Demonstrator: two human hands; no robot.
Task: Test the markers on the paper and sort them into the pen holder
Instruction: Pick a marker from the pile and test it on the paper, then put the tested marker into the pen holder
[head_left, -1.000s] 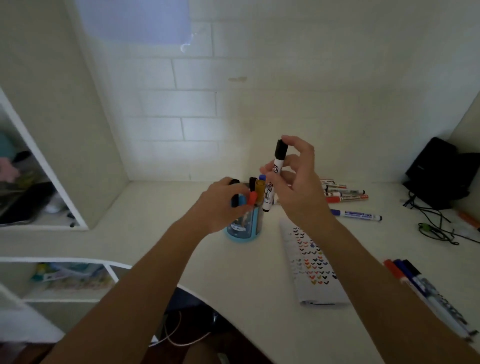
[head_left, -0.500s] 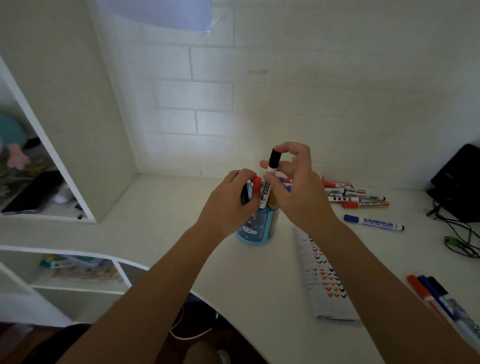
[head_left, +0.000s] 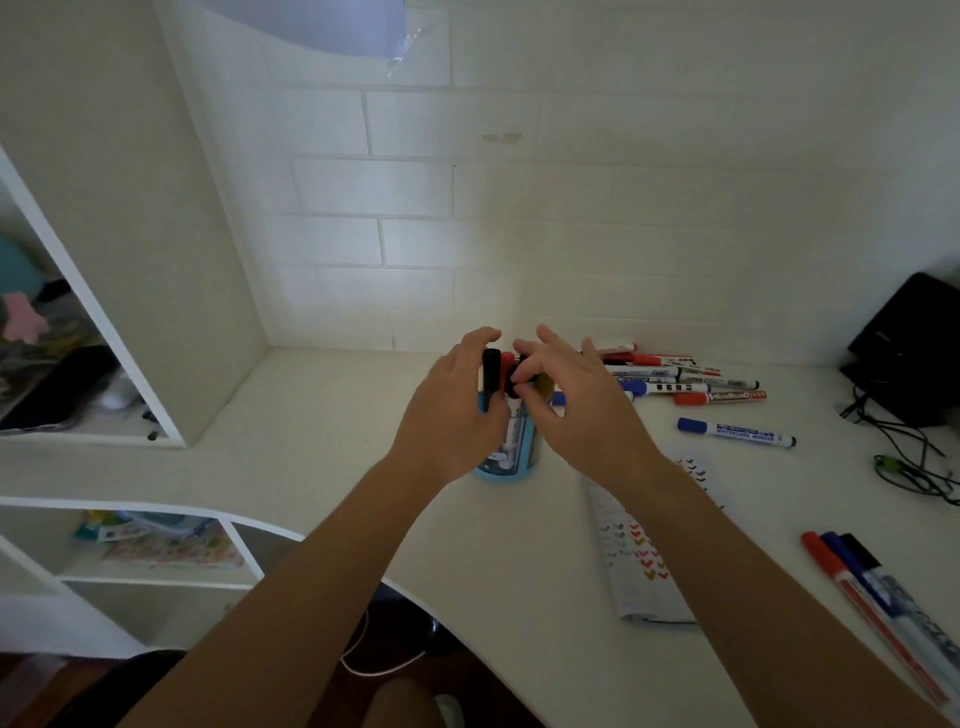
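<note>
A: A second ago the right hand (head_left: 576, 410) held a black-capped marker up above the holder (head_left: 511, 452). Now that hand is down over the holder's mouth at frame centre, and the marker's white barrel is out of sight, so I judge it has gone in among the others.

B: And the left hand (head_left: 452, 415)?

A: It stayed on the holder's left side, fingers curled round the rim and the caps (head_left: 492, 370) there, steadying it. The right fingers are bent loosely over the tops; whether they are pinching a cap I cannot tell.

B: How to finish the step well?

A: Keep the left hand bracing the holder, since it is tall, narrow and crowded. Press the marker straight down until it seats, then lift the right hand clear without dragging a neighbour out.

B: What remains?

A: Plenty. A pile (head_left: 675, 376) lies right of centre, a single blue marker (head_left: 735, 432) below it, and three (head_left: 878, 597) at lower right. The paper (head_left: 644, 566) with coloured ticks lies under the right forearm.
</note>
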